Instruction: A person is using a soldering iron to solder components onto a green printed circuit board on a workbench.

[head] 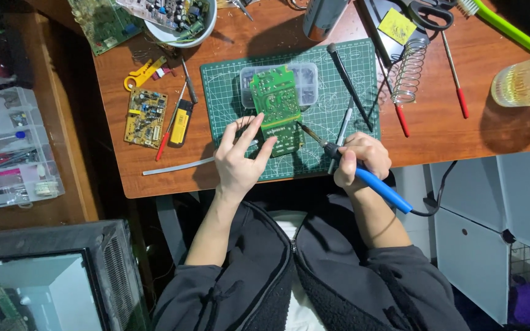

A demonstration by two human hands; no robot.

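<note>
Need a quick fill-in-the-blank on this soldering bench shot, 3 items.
1. The right hand grips a soldering iron with a ____ handle.
2. The left hand steadies the green circuit board on a ____ cutting mat.
3. The iron's tip touches the board's ____ edge.

Missing: blue; green; right

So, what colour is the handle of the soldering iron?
Blue, seen in the head view: the soldering iron in the right hand.
</note>
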